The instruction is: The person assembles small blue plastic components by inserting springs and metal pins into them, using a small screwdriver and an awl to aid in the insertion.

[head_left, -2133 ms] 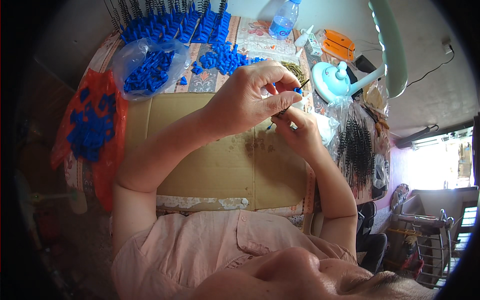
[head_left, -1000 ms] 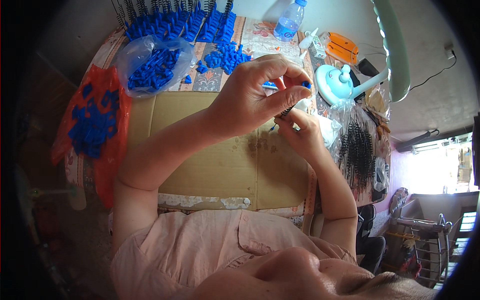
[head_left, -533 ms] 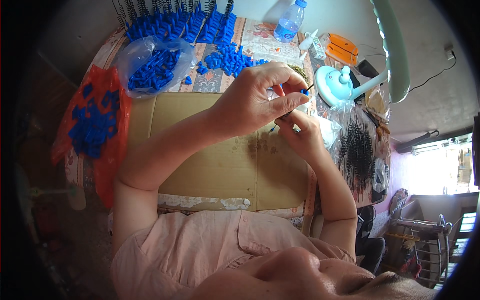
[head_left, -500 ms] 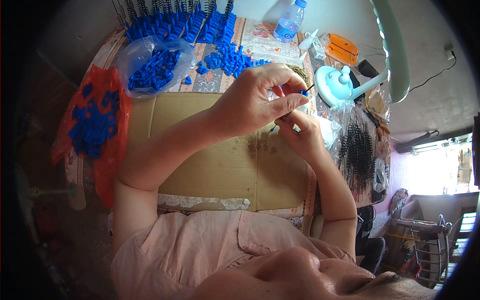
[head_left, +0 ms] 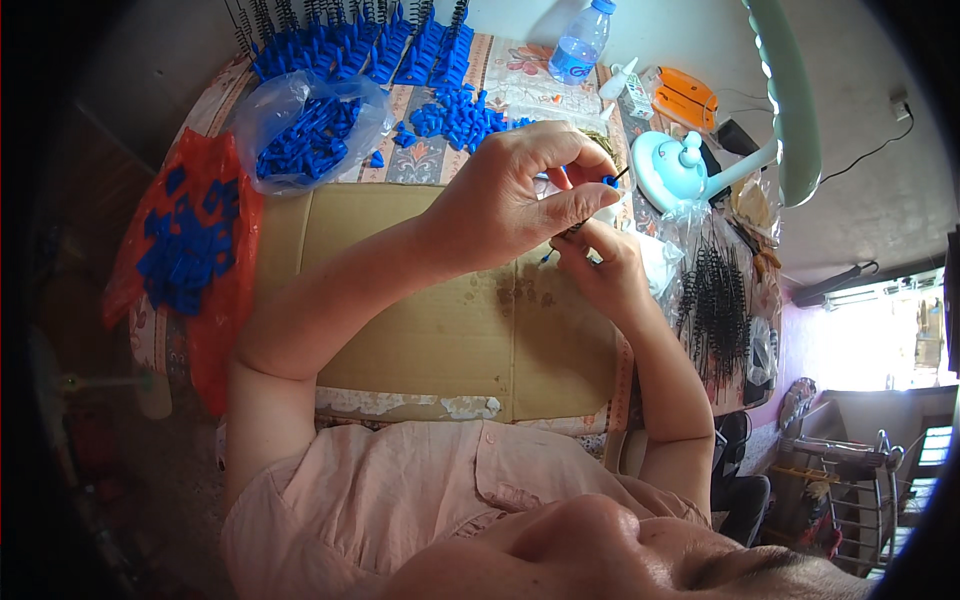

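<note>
Above the far right part of a brown cardboard sheet [head_left: 400, 320], my two hands are close together, one above the other. My left hand [head_left: 535, 195] is closed, thumb and fingers pinching a small blue plastic piece [head_left: 610, 182] with a thin dark rod [head_left: 622, 173] sticking out of it. Just below it, my right hand [head_left: 605, 262] is closed on a dark, thin part that looks like a black spring [head_left: 574, 230], mostly hidden by the fingers. A small blue tip [head_left: 545, 257] shows beside the right fingers.
Loose blue pieces [head_left: 460, 118] and a clear bag of them [head_left: 310, 135] are at the back. A red bag [head_left: 215, 340] with blue parts lies left. Blue bases with springs [head_left: 350, 50], a bottle [head_left: 580, 45], a lamp [head_left: 665, 170] and black springs [head_left: 715, 310] surround the sheet.
Both hands keep their grip and stay nearly in place. My left hand has shifted very slightly upward in the picture.
</note>
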